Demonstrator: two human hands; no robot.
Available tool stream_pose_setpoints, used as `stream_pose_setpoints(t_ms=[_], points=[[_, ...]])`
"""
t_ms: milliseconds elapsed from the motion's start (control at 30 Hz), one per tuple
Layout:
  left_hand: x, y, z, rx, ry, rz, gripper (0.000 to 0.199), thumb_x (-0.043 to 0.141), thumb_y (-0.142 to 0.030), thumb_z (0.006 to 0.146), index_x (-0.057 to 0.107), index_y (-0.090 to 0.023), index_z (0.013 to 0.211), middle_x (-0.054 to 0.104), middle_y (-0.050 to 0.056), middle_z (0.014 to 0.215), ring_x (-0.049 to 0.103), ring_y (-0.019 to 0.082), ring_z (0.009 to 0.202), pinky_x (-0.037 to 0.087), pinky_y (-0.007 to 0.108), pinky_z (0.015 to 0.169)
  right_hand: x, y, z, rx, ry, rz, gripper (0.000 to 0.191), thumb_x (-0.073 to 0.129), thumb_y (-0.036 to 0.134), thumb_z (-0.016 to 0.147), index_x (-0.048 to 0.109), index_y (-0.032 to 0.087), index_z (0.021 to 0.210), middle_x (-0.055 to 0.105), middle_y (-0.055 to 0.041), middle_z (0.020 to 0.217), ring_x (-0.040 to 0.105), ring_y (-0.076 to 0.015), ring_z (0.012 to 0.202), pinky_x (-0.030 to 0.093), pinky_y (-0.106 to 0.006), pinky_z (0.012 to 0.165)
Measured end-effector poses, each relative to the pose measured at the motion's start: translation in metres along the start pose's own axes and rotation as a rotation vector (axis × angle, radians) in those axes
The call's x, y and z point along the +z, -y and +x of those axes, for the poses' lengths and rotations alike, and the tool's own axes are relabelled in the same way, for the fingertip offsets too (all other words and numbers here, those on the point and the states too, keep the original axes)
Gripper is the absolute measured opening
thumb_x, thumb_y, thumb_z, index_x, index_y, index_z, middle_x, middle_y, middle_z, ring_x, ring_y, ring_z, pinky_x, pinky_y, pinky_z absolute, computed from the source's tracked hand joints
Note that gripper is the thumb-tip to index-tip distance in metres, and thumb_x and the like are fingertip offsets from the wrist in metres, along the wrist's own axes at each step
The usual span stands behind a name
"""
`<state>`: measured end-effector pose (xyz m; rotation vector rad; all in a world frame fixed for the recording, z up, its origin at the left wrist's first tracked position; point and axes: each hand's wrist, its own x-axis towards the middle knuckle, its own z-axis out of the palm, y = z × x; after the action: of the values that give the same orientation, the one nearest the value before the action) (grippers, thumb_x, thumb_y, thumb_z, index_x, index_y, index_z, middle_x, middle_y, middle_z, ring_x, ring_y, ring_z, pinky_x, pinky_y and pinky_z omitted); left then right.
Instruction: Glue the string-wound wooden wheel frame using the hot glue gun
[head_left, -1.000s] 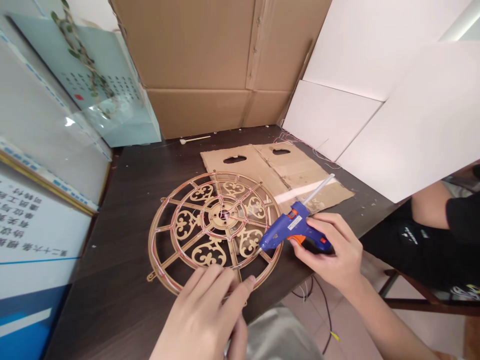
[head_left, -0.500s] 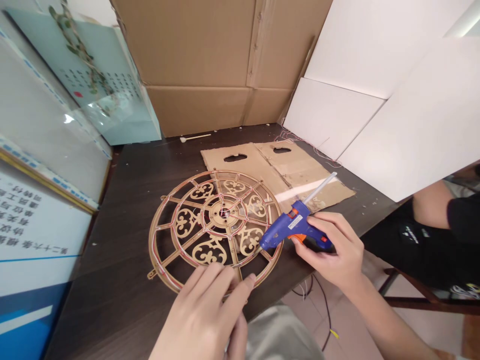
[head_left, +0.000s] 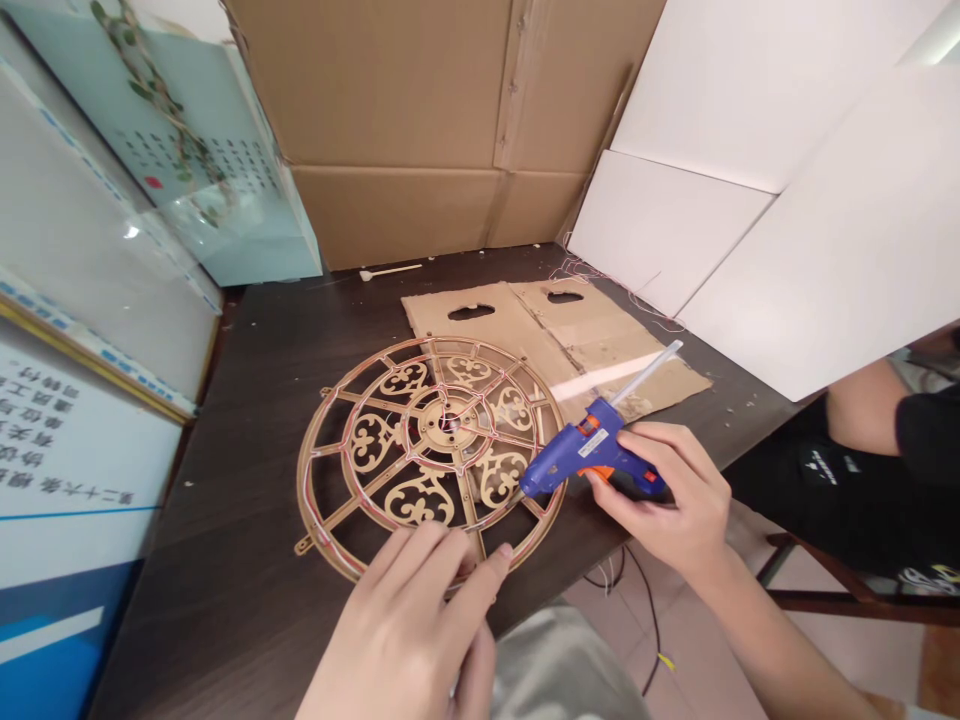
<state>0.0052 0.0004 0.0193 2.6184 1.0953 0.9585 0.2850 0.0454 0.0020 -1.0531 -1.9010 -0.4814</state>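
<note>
Round frame: your openwork wheel (head_left: 439, 441) lies on the dark tabletop (head_left: 247, 400), its far right part over the cardboard sheet (head_left: 555, 330), which perhaps shields the surface from drips.
Near rim: your left hand (head_left: 409, 620) rests there, fingers bent and partly closed, probably steadying the frame; you can't tell whether the hidden fingertips pinch it.
Right rim: your right hand (head_left: 675, 500) is closed around the handle of 1 blue glue gun (head_left: 581, 455), 1 finger near the orange trigger. You hold it nozzle-down towards the rim, seemingly for close aim; contact is unclear.
Glue stick: it (head_left: 645, 372) juts from the gun's back, angled up and away from the frame.
Beyond the frame: 1 thin stick (head_left: 394, 270) and an upright cardboard panel (head_left: 405, 90).
Far right of the frame: white panels (head_left: 690, 230) and another person's arm (head_left: 862, 410).
</note>
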Motion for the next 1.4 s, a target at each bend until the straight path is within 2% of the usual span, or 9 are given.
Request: stream_pose_setpoints(t_ms=[300,467,933,1267,1400], points=[[0.0036,0.0012,0.0019,-0.005,0.001,-0.002,0.04,0.044,0.004,0.09,0.067,-0.015,0.116,0.059,0.005,0.093,0.054,0.02,0.086,0.051,0.037,0.076,-0.0004,0.0002,-0.001,-0.075,-0.052,-0.033,0.032,0.08,0.008,0.082,0.064,0.012,0.11,0.065,-0.0104,0.099,0.065,-0.0194,0.086,0.059,-0.031,0.076],[0.0017,0.0009,-0.001,-0.006,0.033,-0.001,0.042,0.045,0.004,0.089,0.066,-0.015,0.119,0.059,0.005,0.096,0.054,0.02,0.088,0.051,0.037,0.077,0.0,-0.0001,-0.0023,-0.055,-0.084,-0.042,0.03,0.079,0.013,0.084,0.065,0.015,0.11,0.065,-0.0095,0.099,0.066,-0.0198,0.086,0.06,-0.032,0.074],[0.0021,0.0015,-0.0022,-0.01,-0.007,0.005,0.04,0.044,0.002,0.089,0.067,-0.016,0.115,0.059,0.005,0.093,0.054,0.021,0.084,0.051,0.036,0.073,0.0005,0.0007,-0.0015,-0.044,-0.065,-0.048,0.03,0.08,0.015,0.084,0.064,0.014,0.11,0.065,-0.0099,0.1,0.066,-0.0192,0.086,0.059,-0.031,0.074],[0.0033,0.002,-0.0021,-0.026,0.045,0.002,0.039,0.046,0.002,0.091,0.068,-0.015,0.119,0.059,0.005,0.095,0.053,0.021,0.088,0.049,0.037,0.078,0.0002,-0.0005,-0.0016,-0.045,-0.043,-0.03,0.033,0.08,0.012,0.083,0.064,0.015,0.111,0.065,-0.0094,0.1,0.066,-0.0192,0.086,0.059,-0.031,0.075],[0.0036,0.0022,-0.0031,-0.013,0.017,0.001,0.039,0.046,0.0,0.092,0.068,-0.015,0.121,0.06,0.005,0.095,0.053,0.021,0.088,0.049,0.036,0.078,0.0,-0.0008,-0.0014,-0.039,-0.053,-0.036,0.032,0.08,0.011,0.083,0.064,0.015,0.11,0.065,-0.0092,0.1,0.065,-0.0191,0.086,0.059,-0.031,0.075]])
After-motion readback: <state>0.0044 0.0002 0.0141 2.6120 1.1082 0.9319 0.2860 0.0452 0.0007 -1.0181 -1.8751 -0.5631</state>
